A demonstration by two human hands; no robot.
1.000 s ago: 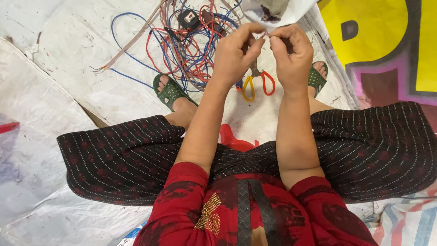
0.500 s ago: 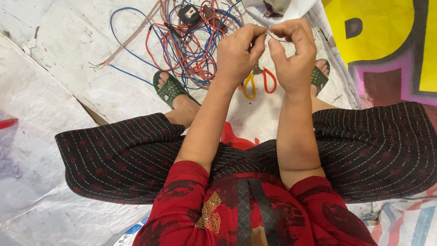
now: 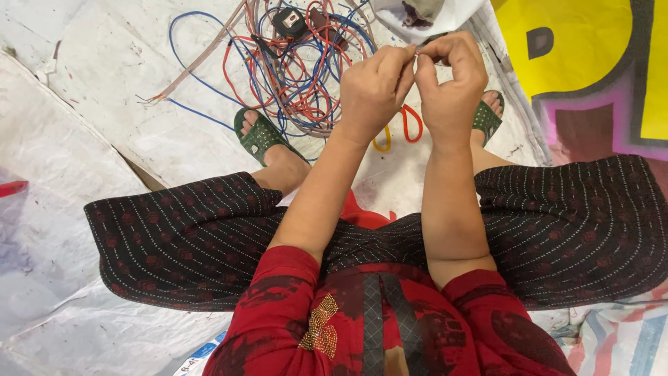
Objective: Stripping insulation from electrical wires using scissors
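Observation:
My left hand [image 3: 372, 87] and my right hand [image 3: 449, 80] are raised in front of me with their fingertips pinched together. Between them is a small thin piece [image 3: 416, 54], apparently a wire end, mostly hidden by the fingers. Below the hands, on the white sheet, lies a tangle of red, blue and brown wires [image 3: 299, 76]. A small black device [image 3: 289, 21] sits in the tangle. Scissors with a red and a yellow handle loop [image 3: 410, 129] lie just under my wrists.
I sit with knees apart in dark patterned trousers, feet in green sandals [image 3: 259, 136] [image 3: 487, 118]. A white bag [image 3: 417, 14] lies at the top, a yellow and pink banner [image 3: 591, 69] at the right, a red object [image 3: 10, 188] at the left edge.
Both hands stay pinched together and have shifted slightly up and right. The fingers have worked a little at the small piece between them.

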